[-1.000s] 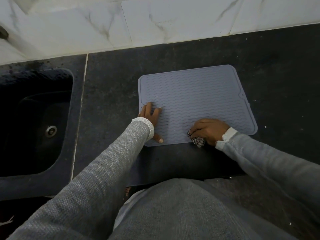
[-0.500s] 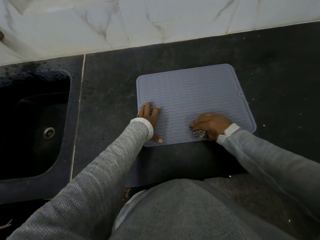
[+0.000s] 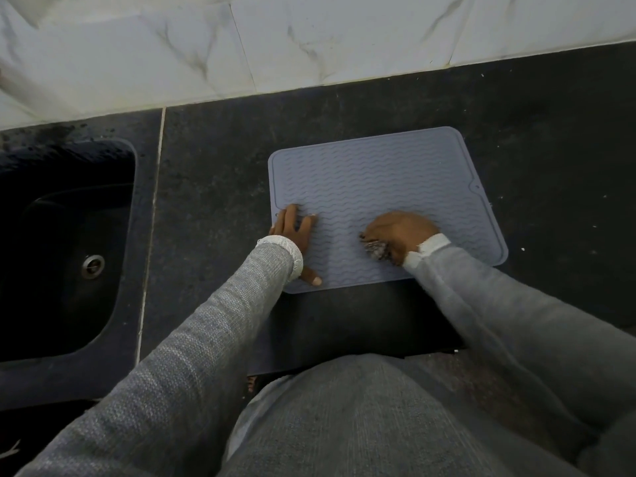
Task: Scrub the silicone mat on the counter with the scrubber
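A grey-blue silicone mat (image 3: 378,173) with wavy ridges lies flat on the black counter (image 3: 213,201). My left hand (image 3: 292,232) presses flat on the mat's near left corner, fingers spread, thumb near the front edge. My right hand (image 3: 401,232) is closed over a dark steel-wool scrubber (image 3: 377,250) and rests on the mat's near middle. Most of the scrubber is hidden under my fingers; the hand looks blurred.
A black sink (image 3: 65,242) with a metal drain (image 3: 92,266) is set into the counter at the left. A white marble tiled wall (image 3: 309,39) runs along the back. The counter's front edge (image 3: 344,359) lies just before my body.
My right hand has slid the scrubber from the mat's front edge further onto the mat, away from me. My left hand has stayed in place on the corner.
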